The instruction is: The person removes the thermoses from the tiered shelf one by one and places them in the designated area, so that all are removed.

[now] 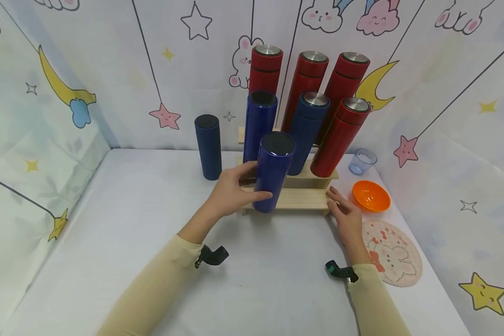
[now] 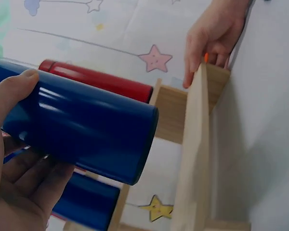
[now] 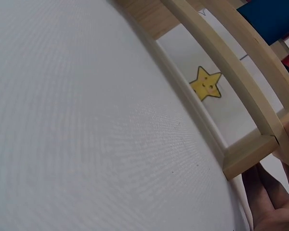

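Observation:
My left hand [image 1: 234, 190] grips a glossy blue thermos bottle [image 1: 273, 170], thumb on the near side and fingers behind. In the left wrist view the base of this bottle [image 2: 101, 127] is apart from the bottom step. The stepped wooden rack [image 1: 302, 199] stands below it. At the rack's right end, my right hand [image 1: 346, 219] holds the end of the bottom step. Behind, on the middle step, stand a glossy blue bottle [image 1: 259, 123], a matte blue one with a steel top [image 1: 308, 133] and a red one [image 1: 340, 137]. Red bottles [image 1: 265, 70] fill the top step.
A dark blue bottle [image 1: 208, 148] stands on the white table [image 1: 151, 200] left of the rack. To the right are a clear glass cup [image 1: 363, 161], an orange bowl [image 1: 371, 196] and a round pink bunny mat [image 1: 396, 256]. A patterned cloth [image 1: 122, 70] hangs behind.

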The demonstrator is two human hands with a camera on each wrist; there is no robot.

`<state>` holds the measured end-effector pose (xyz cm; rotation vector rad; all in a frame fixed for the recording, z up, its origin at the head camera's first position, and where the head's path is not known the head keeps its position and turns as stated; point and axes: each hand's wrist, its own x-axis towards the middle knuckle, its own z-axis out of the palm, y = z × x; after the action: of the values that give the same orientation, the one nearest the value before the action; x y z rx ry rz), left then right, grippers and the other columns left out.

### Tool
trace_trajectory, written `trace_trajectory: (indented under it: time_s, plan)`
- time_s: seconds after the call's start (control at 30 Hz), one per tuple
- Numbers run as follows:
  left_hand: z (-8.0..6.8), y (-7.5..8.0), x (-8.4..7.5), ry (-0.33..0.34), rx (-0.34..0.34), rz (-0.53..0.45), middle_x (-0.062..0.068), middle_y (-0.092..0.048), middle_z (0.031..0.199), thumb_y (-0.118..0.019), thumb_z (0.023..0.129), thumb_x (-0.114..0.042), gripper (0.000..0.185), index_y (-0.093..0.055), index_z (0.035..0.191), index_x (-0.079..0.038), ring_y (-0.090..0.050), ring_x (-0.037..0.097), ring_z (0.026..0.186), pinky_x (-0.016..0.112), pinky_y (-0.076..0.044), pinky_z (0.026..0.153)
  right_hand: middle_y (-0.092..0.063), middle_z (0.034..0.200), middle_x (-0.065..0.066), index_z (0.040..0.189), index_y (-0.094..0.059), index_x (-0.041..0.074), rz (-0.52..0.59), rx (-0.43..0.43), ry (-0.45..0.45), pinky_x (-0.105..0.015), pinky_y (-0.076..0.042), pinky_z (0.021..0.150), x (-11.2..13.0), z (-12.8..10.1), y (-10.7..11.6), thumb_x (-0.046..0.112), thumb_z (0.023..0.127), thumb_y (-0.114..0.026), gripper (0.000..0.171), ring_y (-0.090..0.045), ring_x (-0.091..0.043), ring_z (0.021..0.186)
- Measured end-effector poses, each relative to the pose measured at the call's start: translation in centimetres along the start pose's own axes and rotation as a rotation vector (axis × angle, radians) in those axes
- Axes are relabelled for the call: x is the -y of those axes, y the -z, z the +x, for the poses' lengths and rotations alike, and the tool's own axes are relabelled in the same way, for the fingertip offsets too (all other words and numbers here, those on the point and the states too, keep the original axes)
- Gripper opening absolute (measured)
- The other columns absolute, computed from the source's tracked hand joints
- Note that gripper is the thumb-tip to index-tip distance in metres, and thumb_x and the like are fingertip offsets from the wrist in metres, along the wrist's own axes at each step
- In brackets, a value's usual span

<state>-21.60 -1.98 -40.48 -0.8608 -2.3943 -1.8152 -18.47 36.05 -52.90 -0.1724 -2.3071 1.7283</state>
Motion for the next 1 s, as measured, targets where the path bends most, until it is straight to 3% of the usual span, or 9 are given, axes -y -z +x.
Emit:
trace_trajectory:
  time_s: [0.23, 0.67, 0.83, 1.0]
  plan:
    - [-1.6, 4.0, 0.0, -0.04, -0.061, 0.021, 0.009, -0.073, 0.135, -0.096, 0.085, -0.018, 0.069, -0.066, 0.146, -0.01, -0.071, 0.027, 0.123, 0.045, -0.059, 0.105, -0.055, 0.161, 0.008, 0.148, -0.07, 0.017, -0.022, 0.005, -0.006, -0.014, -0.045, 0.108, 0.3, 0.1, -0.1, 0.032, 0.109, -0.07, 0.042, -0.045, -0.015, 0.152]
    - [-5.1, 10.3, 1.9, 0.069, -0.15, 0.098, 0.013, -0.072, 0.137, -0.095, 0.087, -0.016, 0.074, -0.061, 0.153, -0.007, -0.071, 0.031, 0.123, 0.044, -0.058, 0.106, -0.054, 0.162, 0.007, 0.149, -0.069, 0.018, -0.045, 0.016, -0.038, -0.011, -0.044, 0.107, -0.3, -0.3, 0.4, 0.032, 0.109, -0.07, 0.043, -0.043, -0.016, 0.154]
    - [-4.8, 13.0, 2.7, 0.061, -0.176, 0.147, 0.016, -0.071, 0.137, -0.093, 0.088, -0.012, 0.075, -0.059, 0.155, -0.006, -0.071, 0.034, 0.122, 0.037, -0.058, 0.105, -0.053, 0.163, 0.001, 0.149, -0.067, 0.01, -0.03, 0.031, -0.036, -0.012, -0.043, 0.109, 1.4, -0.5, -0.1, 0.023, 0.11, -0.069, 0.041, -0.042, -0.019, 0.155]
    - [-4.0, 15.1, 3.4, 0.114, -0.213, 0.161, 0.017, -0.071, 0.136, -0.093, 0.089, -0.016, 0.077, -0.058, 0.157, -0.009, -0.07, 0.033, 0.123, 0.034, -0.057, 0.107, -0.053, 0.163, -0.006, 0.148, -0.065, 0.002, -0.037, 0.033, -0.005, -0.013, -0.043, 0.11, 3.6, -1.2, -0.1, 0.017, 0.111, -0.066, 0.04, -0.043, -0.021, 0.154]
